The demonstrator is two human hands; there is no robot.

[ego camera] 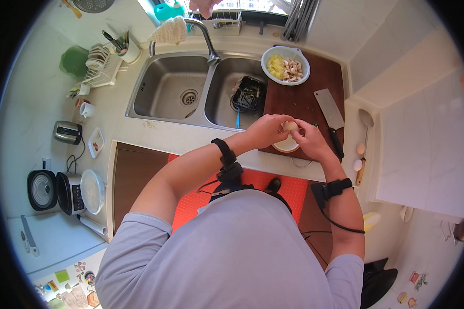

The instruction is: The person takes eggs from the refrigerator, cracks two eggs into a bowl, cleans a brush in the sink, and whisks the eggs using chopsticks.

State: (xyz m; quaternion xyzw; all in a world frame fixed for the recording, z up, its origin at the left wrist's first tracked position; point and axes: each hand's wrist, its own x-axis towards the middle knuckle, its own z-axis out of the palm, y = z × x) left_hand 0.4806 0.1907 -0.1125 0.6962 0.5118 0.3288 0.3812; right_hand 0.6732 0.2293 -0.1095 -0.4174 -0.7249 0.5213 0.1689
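Between both hands is an egg [290,126], gripped by the fingertips. My left hand [270,129] holds it from the left, and my right hand [311,138] from the right. Directly under them a white bowl [286,146] rests on the near part of the dark wooden cutting board [294,101]; the hands cover much of its far side, so its contents are not clear. Whether the eggshell is cracked cannot be made out. To the right of my right hand, a cleaver [329,110] with a black handle lies on the board.
A colander [285,65] of sliced mushrooms and pale yellow pieces stands at the board's far end. Two eggs [360,148] lie beside a long-handled ladle [366,117] on the right counter. Left of the board, the double sink [170,87] holds a black plastic tray [248,94].
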